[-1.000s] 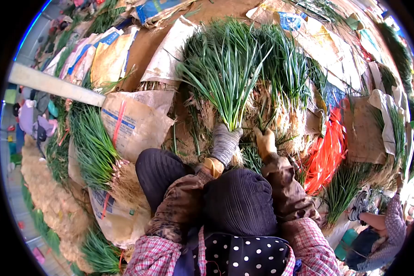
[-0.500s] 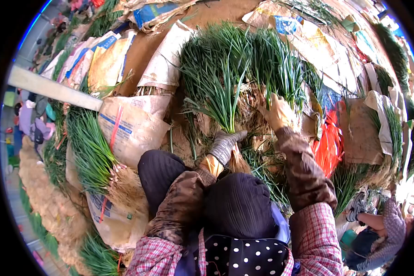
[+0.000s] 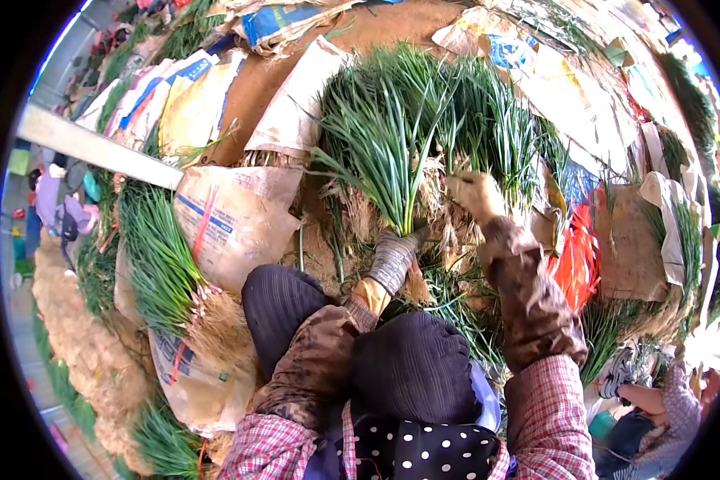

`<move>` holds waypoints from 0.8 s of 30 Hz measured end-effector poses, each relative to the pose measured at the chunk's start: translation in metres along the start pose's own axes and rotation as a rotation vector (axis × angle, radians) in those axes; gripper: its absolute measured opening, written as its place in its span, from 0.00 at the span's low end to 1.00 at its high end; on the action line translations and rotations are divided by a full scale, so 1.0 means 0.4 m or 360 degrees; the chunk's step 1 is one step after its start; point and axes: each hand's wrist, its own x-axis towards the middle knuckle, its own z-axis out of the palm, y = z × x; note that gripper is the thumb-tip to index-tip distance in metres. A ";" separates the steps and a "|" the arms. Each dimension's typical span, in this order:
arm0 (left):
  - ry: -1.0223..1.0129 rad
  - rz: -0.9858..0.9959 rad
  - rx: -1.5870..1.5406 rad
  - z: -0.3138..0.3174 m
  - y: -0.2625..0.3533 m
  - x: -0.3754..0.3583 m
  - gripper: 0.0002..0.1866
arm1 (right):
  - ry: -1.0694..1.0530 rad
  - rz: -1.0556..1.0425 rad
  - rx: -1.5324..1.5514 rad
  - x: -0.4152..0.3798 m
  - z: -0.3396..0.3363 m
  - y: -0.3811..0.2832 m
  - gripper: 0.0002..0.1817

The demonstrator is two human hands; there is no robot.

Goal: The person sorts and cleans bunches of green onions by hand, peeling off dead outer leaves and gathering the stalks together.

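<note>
My left hand, in a grey glove, is closed round the lower stalks of a bunch of long green leafy plants; its pale roots hang below my fist. My right hand, in a pale glove, is at the rooty base of a large pile of the same plants. Its fingers are bent together by the roots, and whether they hold a stalk is too small to tell.
A tied bunch lies on sacks at the left. Red strings lie right of my right arm. A pale bar crosses the upper left. Another person's bare leg shows at the lower right.
My right hand has drawn its fingers in beside the roots. The bunch in my left hand has shifted slightly and looks fuller. The whole view has moved a little.
</note>
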 end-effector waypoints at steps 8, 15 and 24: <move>-0.0150 0.0064 0.0218 0.008 0.038 -0.057 0.17 | 0.0149 -0.0015 -0.0255 -0.184 0.079 0.100 0.15; -0.0226 0.0156 -0.0197 -0.004 -0.031 -0.016 0.08 | 0.0257 0.0457 -0.0072 -0.181 0.061 0.186 0.16; -0.0166 0.0153 0.0005 -0.010 -0.029 -0.025 0.07 | -0.0247 0.0015 0.0566 -0.116 0.100 0.170 0.12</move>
